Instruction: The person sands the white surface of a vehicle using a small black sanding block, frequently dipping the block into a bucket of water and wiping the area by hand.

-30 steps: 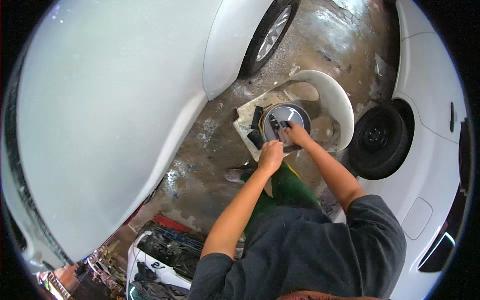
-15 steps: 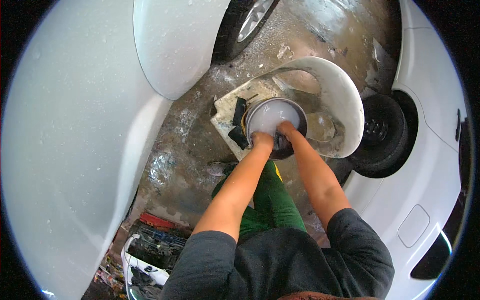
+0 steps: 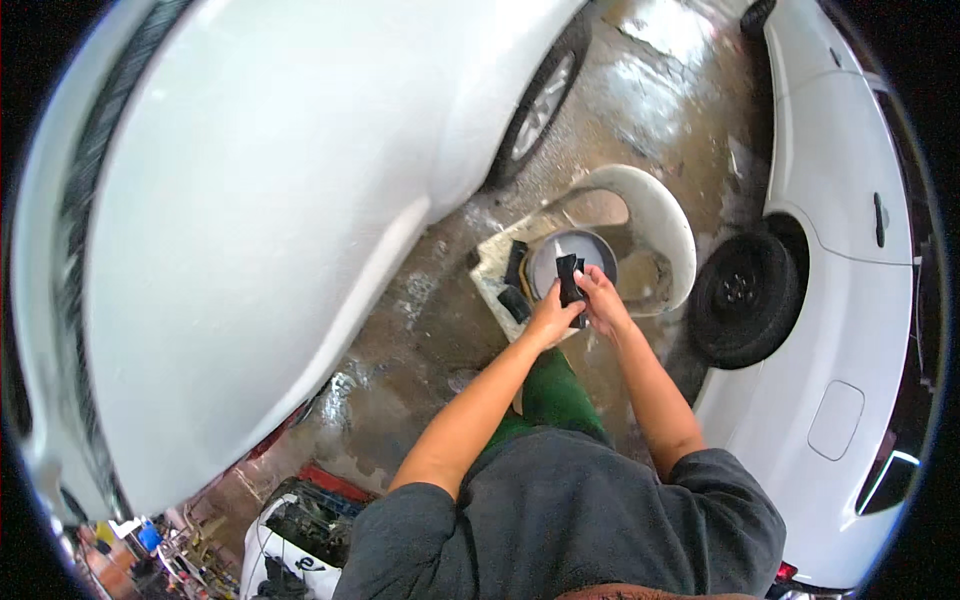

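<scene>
My left hand (image 3: 550, 318) and my right hand (image 3: 601, 299) are close together over a round bucket (image 3: 612, 262), both closed on a black folded sheet (image 3: 568, 280) that looks like wet sandpaper. A pale streak, perhaps running water, shows at its far end. Cloudy whitish water (image 3: 545, 262) fills the bucket. Under it is the seat of a dirty white plastic chair (image 3: 672, 215). Left of the bucket, two black pieces (image 3: 516, 263) lie on the chair seat. My fingers partly cover the sheet.
A white car body (image 3: 300, 200) with wet drops takes up the left side, its wheel (image 3: 545, 105) beyond the chair. Another white car (image 3: 840, 320) with a black wheel (image 3: 742, 290) stands close at right. The floor (image 3: 640, 110) is wet. Car parts (image 3: 290, 545) lie at lower left.
Both hands have come up out of the bucket's water and now hold the black sheet above it. The view has shifted, showing more of the left car.
</scene>
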